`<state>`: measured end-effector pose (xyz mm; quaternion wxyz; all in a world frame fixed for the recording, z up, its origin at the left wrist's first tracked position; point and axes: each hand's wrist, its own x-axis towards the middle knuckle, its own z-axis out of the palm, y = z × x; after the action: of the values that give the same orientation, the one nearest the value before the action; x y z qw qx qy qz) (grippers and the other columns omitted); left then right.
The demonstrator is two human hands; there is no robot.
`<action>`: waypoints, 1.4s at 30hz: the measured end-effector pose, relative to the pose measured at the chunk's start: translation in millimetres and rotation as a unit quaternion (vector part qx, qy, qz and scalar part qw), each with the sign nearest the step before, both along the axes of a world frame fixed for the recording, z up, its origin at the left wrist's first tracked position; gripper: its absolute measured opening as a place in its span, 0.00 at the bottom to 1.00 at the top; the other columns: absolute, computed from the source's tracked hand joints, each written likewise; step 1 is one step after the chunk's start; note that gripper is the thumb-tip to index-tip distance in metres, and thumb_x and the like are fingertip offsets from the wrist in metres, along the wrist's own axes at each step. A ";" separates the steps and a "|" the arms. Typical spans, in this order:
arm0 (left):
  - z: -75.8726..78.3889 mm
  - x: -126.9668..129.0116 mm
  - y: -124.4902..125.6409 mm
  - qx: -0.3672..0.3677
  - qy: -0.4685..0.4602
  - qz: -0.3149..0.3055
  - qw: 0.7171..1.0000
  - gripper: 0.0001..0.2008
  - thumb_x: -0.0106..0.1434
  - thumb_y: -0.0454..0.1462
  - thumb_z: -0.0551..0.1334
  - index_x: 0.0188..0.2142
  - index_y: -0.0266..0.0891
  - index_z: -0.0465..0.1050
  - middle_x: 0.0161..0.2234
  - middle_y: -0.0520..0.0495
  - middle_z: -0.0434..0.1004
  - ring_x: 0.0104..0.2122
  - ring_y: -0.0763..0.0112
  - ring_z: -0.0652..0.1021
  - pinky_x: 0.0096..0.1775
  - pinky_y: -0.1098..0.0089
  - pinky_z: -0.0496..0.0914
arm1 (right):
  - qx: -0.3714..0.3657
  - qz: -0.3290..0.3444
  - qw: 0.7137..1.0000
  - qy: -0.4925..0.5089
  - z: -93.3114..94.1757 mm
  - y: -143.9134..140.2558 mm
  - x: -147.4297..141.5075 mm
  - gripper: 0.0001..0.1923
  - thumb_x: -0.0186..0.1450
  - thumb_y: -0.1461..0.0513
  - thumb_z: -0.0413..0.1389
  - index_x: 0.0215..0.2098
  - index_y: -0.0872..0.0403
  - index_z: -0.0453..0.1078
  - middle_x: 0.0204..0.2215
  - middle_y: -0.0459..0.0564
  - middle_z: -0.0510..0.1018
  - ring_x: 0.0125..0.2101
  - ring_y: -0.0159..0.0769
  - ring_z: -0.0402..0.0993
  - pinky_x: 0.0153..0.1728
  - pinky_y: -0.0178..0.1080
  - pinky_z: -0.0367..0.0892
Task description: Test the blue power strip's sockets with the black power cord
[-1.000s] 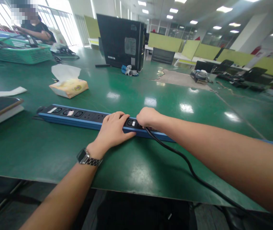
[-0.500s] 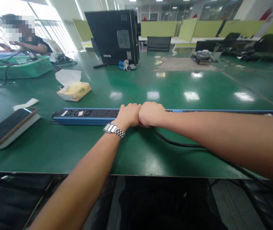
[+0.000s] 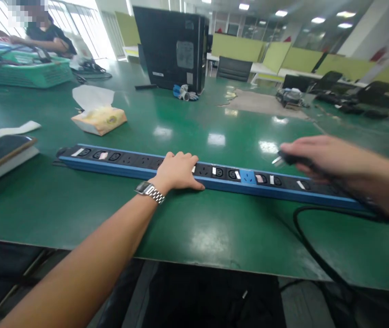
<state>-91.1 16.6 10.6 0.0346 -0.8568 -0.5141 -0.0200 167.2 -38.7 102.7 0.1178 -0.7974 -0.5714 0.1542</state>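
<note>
A long blue and black power strip lies across the green table, its rows of sockets facing up. Some sockets carry small white or pink labels, and one socket block is blue. My left hand, with a metal-band watch at the wrist, is clasped over the strip left of its middle, thumb on the near side. To the right, my right hand is closed on a black power plug with its metal pins pointing left. The plug is above the strip, apart from it. Its black cable hangs in a loop towards the table edge.
A tissue pack stands behind the strip's left end. A phone lies on a white block at the left. Further back are a green basket, a black computer tower and gloves. Another person is behind the basket.
My right hand has moved away from my left hand to the right, and the plug now shows in it, clear of the strip. My left hand stays on the strip.
</note>
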 end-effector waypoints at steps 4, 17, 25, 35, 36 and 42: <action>-2.3 0.3 1.8 0.007 -0.002 0.004 1.000 0.37 0.46 0.64 0.61 0.46 0.42 0.69 0.46 0.41 0.75 0.46 0.51 0.73 0.46 0.58 0.61 | -0.095 0.145 0.985 -0.009 -17.3 14.4 3.2 0.23 0.67 0.49 0.48 0.32 0.56 0.75 0.21 0.52 0.75 0.19 0.31 0.67 0.22 0.36 0.59; -0.2 -0.6 -1.3 -0.006 -0.019 0.009 1.000 0.36 0.47 0.63 0.61 0.47 0.43 0.69 0.44 0.43 0.76 0.47 0.52 0.72 0.46 0.59 0.59 | -0.186 0.198 0.948 -0.165 -24.8 44.3 -15.6 0.26 0.68 0.50 0.44 0.39 0.63 0.74 0.28 0.59 0.79 0.25 0.39 0.75 0.27 0.37 0.63; -1.3 0.4 1.4 -0.005 0.009 0.013 1.000 0.37 0.47 0.63 0.60 0.49 0.43 0.69 0.45 0.43 0.75 0.47 0.51 0.72 0.47 0.58 0.59 | -0.112 0.206 0.933 -0.272 -41.2 27.8 -27.7 0.23 0.69 0.51 0.42 0.47 0.62 0.66 0.38 0.68 0.77 0.39 0.50 0.77 0.36 0.43 0.67; 2.7 2.6 6.9 -0.032 0.031 0.016 0.999 0.40 0.44 0.66 0.59 0.47 0.42 0.69 0.45 0.40 0.75 0.47 0.49 0.72 0.46 0.58 0.61 | 0.023 0.156 0.982 -0.105 -26.4 17.1 -11.9 0.15 0.66 0.53 0.50 0.37 0.58 0.68 0.34 0.58 0.78 0.36 0.42 0.75 0.37 0.39 0.67; 3.2 2.7 7.3 -0.033 0.034 0.014 0.999 0.40 0.44 0.67 0.58 0.46 0.41 0.69 0.45 0.40 0.75 0.46 0.48 0.72 0.46 0.57 0.61 | 0.086 0.134 0.984 -0.083 -11.0 14.8 -8.0 0.14 0.66 0.54 0.51 0.36 0.58 0.68 0.32 0.55 0.78 0.34 0.39 0.74 0.36 0.38 0.67; 3.0 1.4 9.1 -0.035 0.038 0.020 0.998 0.41 0.43 0.67 0.58 0.45 0.41 0.70 0.44 0.39 0.76 0.45 0.47 0.73 0.44 0.57 0.62 | 0.176 0.090 0.980 0.008 58.1 -9.9 41.0 0.13 0.65 0.55 0.54 0.40 0.57 0.70 0.20 0.45 0.71 0.21 0.30 0.70 0.28 0.35 0.68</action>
<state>-89.7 25.7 13.6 0.0249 -0.8471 -0.5299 0.0313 208.2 -48.5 160.8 0.2469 -0.7084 -0.6578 0.0673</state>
